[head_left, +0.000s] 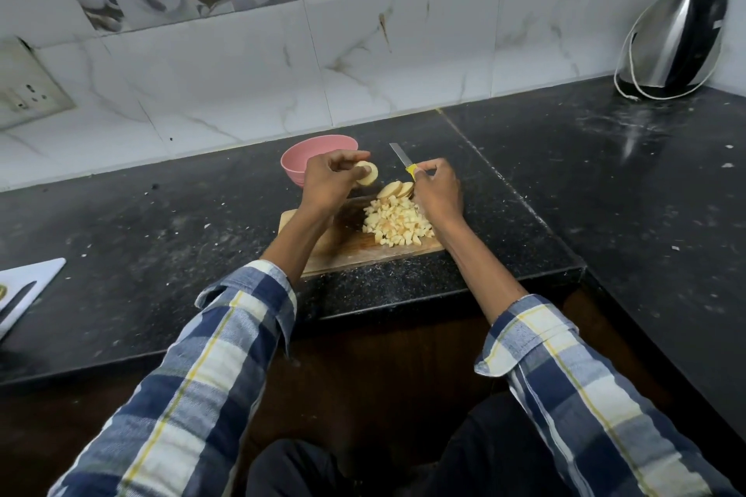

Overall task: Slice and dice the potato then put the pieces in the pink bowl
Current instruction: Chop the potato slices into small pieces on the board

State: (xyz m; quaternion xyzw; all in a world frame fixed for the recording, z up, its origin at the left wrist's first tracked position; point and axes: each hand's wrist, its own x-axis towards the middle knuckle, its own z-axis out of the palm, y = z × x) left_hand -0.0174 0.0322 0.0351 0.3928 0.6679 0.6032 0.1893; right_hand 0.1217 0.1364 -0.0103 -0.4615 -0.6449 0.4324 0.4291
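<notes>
The left hand (329, 182) is raised above the far end of the wooden cutting board (347, 250), fingers and thumb curled to pinch a round potato slice (368, 173), held on edge with its cut face turned toward the right. The right hand (438, 192) grips the yellow handle of a small knife (401, 157), whose blade points away toward 11 o'clock, clear of the food. Taking the board's centre as the dial, a heap of diced potato (397, 224) lies toward 2 o'clock, a few uncut slices (397, 190) lean on one another at about 1 o'clock just beyond the heap, and the pink bowl (313, 161) stands off the board at 12 o'clock, partly behind the left hand; whether anything is in it cannot be seen. The pinched slice is probably light, stiff and brittle enough to snap if bent, and its wet, starchy faces are likely slippery, so a hold across the rim or flat on both faces, as now, seems safest; laid flat on the board it should sit steady for cutting into strips and then cubes. The cubes are small and loose, so they would handle better scooped together or swept off the board edge than picked singly. Dicing looks mostly done, with the remaining slices and the transfer to the bowl still ahead. A metal kettle (674, 40) sits far off at 2 o'clock on the dark counter (605, 173).
</notes>
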